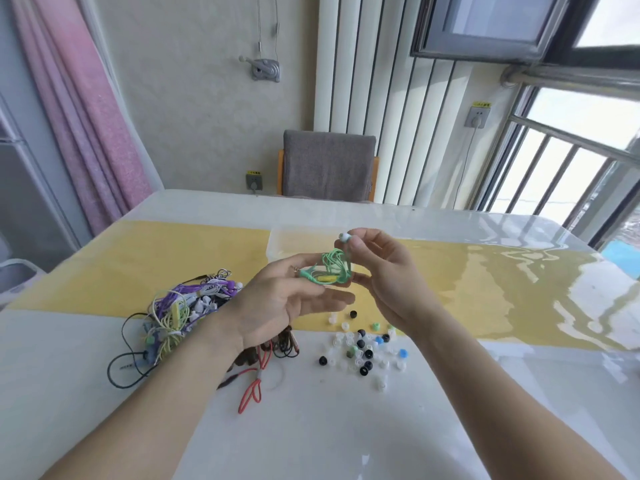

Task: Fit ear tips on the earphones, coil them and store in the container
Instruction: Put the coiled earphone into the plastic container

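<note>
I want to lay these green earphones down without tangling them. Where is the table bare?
Bare white table lies near the front edge, right of the red cable and below the loose ear tips. The yellow strip right of the right hand is free. The earphone pile crowds the left.

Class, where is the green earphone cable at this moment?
In the head view, the green earphone cable is bunched mid-frame above the table, held between the left hand and right hand, beyond the loose ear tips.

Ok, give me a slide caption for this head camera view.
Both hands hold a coiled green earphone above loose ear tips and a tangled earphone pile.
</note>
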Demonstrator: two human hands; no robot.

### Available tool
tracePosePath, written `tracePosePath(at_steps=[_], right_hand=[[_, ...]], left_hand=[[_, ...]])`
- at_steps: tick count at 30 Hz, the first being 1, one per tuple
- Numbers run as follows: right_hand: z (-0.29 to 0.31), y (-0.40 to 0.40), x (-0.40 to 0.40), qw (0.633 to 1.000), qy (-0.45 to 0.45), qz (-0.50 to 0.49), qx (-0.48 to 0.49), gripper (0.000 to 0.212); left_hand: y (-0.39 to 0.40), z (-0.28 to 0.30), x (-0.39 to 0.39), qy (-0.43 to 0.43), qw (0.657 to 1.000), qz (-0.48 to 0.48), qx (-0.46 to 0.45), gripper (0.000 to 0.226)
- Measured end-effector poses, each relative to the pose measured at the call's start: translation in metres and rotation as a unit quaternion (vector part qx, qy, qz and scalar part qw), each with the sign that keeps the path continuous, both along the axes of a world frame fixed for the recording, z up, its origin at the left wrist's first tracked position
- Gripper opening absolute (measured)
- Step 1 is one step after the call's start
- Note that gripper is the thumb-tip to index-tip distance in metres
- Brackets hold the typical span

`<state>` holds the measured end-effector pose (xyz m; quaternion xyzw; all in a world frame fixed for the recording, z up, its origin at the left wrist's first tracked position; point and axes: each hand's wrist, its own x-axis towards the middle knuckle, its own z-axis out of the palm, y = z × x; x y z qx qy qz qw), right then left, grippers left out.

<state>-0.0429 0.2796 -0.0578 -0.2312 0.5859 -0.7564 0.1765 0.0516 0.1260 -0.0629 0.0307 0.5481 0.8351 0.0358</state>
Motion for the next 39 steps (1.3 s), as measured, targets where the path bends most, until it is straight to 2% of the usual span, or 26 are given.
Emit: tracePosePath(at_steps=[3, 5, 7, 9, 12, 17, 19, 21, 24, 27, 29, 32, 36, 39], right_hand=[[-0.004, -0.005, -0.001, 0.999, 0.013, -0.016, 0.029, 0.001], [-0.009, -0.004, -0.001, 0.998, 0.019, -0.028, 0.044, 0.007], [-0.016, -0.001, -0.002, 0.996, 0.038, -0.03, 0.08, 0.012], [-0.022, 0.002, -0.002, 0.99, 0.057, -0.02, 0.13, 0.011], [-0.028, 0.003, -0.001, 0.982, 0.062, 0.002, 0.177, 0.009], [-0.041, -0.002, -0.003, 0.969, 0.077, 0.025, 0.232, 0.012], [-0.045, -0.004, -0.005, 0.955, 0.129, 0.025, 0.265, 0.011], [-0.047, -0.005, -0.006, 0.936, 0.185, 0.044, 0.297, 0.009], [-0.046, -0.001, -0.011, 0.908, 0.228, 0.087, 0.34, 0.01], [-0.048, 0.008, -0.024, 0.888, 0.263, 0.011, 0.377, 0.015], [-0.053, 0.011, -0.029, 0.86, 0.292, -0.03, 0.417, 0.017], [-0.06, 0.006, -0.027, 0.837, 0.307, 0.006, 0.453, 0.016], [-0.066, -0.003, -0.027, 0.812, 0.324, 0.028, 0.485, 0.017], [-0.069, -0.004, -0.028, 0.815, 0.31, 0.031, 0.489, 0.015]], left_hand=[[-0.009, -0.001, 0.0, -0.008, 0.997, -0.002, 0.075, 0.048], [-0.012, -0.007, -0.002, -0.047, 0.995, 0.059, 0.065, 0.039], [-0.015, -0.016, -0.004, -0.076, 0.984, 0.161, -0.022, 0.027], [-0.017, -0.027, -0.006, -0.077, 0.959, 0.231, -0.146, 0.02], [-0.023, -0.036, -0.008, -0.059, 0.915, 0.293, -0.273, 0.026], [-0.028, -0.038, -0.01, -0.016, 0.906, 0.345, -0.246, 0.021], [-0.03, -0.04, -0.009, -0.003, 0.92, 0.34, -0.195, 0.017], [-0.029, -0.04, -0.008, 0.004, 0.935, 0.319, -0.155, 0.022], [-0.025, -0.039, -0.01, 0.017, 0.935, 0.308, -0.173, 0.027], [-0.021, -0.043, -0.011, 0.038, 0.935, 0.292, -0.196, 0.026], [-0.019, -0.048, -0.011, 0.038, 0.935, 0.264, -0.232, 0.029], [-0.015, -0.048, -0.011, 0.047, 0.942, 0.217, -0.253, 0.029], [-0.011, -0.05, -0.012, 0.033, 0.953, 0.211, -0.215, 0.03], [-0.009, -0.052, -0.013, 0.024, 0.954, 0.219, -0.201, 0.027]])
